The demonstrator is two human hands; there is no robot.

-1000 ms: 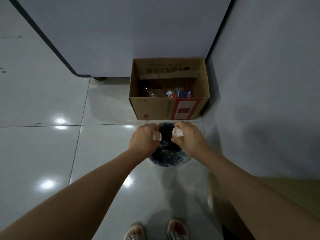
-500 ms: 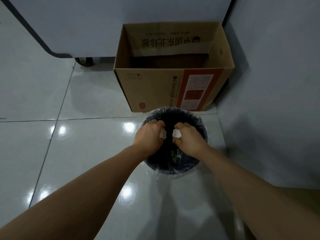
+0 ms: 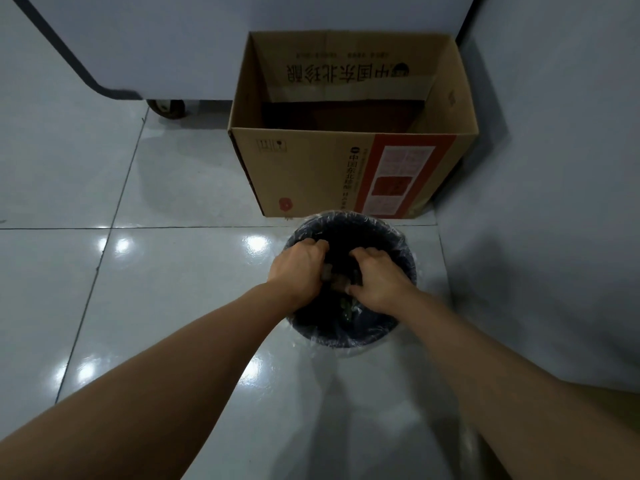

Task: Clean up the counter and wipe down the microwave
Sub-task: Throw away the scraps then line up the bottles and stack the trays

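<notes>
Reaching down over a round dark waste bin, both hands sit inside its mouth, side by side and just apart. The bin is lined with a thin, crinkled clear plastic bag whose edge folds over the rim and catches the light. The left hand has its knuckles up and fingers curled downward; the right hand is turned the same way. Between them a small pale, blurred scrap shows, too smeared to say what it is or whether either hand grips it, so I cannot tell if the hands are closed on anything or letting go. Deeper in the bin lie dim greenish bits.

Directly behind the bin, nearly touching its far rim, stands an open corrugated cardboard box, square-edged, with black printed characters and a red and white label on the front face; its flaps stand upright.

The floor is glossy pale tile with dark grout lines and bright lamp reflections. A smooth grey wall runs close along the right of bin and box. At upper left a white cabinet with a rounded dark-trimmed corner rests on a black caster wheel. Wide bare tile lies open to the left.
</notes>
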